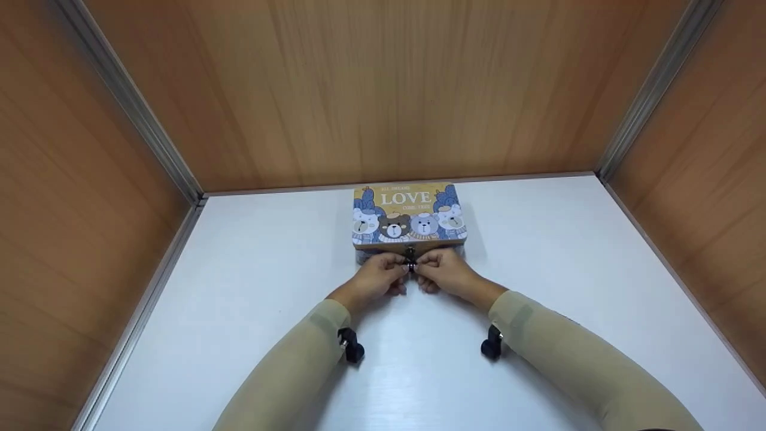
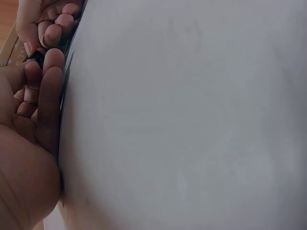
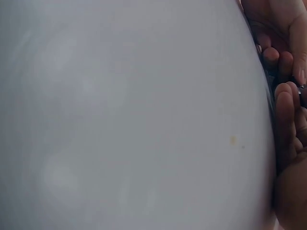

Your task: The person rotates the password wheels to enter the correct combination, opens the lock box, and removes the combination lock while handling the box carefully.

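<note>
A rectangular box [image 1: 409, 212] with a yellow and blue lid, cartoon bears and the word LOVE stands at the back middle of the table. At its front clasp hangs a small black padlock [image 1: 410, 264] with silvery marks. From the left, my left hand [image 1: 378, 274] pinches the padlock between thumb and fingers. My right hand [image 1: 447, 273] pinches it from the opposite side. In the left wrist view, dark bits of the padlock [image 2: 36, 58] show between the fingertips. Fingers hide most of it in both wrist views.
The white table [image 1: 269, 263] spreads around the box. A wood-grain panel [image 1: 389, 90] rises right behind the box, with similar panels at left and right. Metal strips [image 1: 137, 114] run along the corners. Black wrist cameras [image 1: 352, 346] hang under both beige sleeves.
</note>
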A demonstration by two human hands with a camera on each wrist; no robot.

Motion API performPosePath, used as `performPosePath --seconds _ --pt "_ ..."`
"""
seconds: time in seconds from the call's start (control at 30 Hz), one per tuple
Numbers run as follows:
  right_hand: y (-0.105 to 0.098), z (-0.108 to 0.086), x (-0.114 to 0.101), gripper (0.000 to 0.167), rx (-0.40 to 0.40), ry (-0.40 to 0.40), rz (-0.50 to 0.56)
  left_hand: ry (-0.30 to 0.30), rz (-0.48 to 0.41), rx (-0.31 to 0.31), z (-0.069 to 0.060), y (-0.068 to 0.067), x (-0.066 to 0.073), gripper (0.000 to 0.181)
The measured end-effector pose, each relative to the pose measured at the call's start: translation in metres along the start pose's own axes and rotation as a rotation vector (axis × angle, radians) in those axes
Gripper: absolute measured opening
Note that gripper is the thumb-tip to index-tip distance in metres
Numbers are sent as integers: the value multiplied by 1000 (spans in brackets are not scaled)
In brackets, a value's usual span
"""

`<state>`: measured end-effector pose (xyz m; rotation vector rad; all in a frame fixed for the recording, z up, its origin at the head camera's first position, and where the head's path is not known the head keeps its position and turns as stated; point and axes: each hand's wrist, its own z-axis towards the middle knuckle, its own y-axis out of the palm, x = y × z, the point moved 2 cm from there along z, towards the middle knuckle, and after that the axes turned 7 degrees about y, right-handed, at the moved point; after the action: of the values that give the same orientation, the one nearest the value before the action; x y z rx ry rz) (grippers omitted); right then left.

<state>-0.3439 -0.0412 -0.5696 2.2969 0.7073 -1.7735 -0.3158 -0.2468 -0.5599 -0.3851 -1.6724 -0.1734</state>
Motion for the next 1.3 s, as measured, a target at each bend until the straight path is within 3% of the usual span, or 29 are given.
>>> performPosePath --seconds 0.8,1.3 --pt "-1 -1 -1 17 -10 41 71 -4 0 2 1 -2 -2 17" --pt "-1 -4 -3 17 3 32 89 0 -18 23 0 -1 -4 23"
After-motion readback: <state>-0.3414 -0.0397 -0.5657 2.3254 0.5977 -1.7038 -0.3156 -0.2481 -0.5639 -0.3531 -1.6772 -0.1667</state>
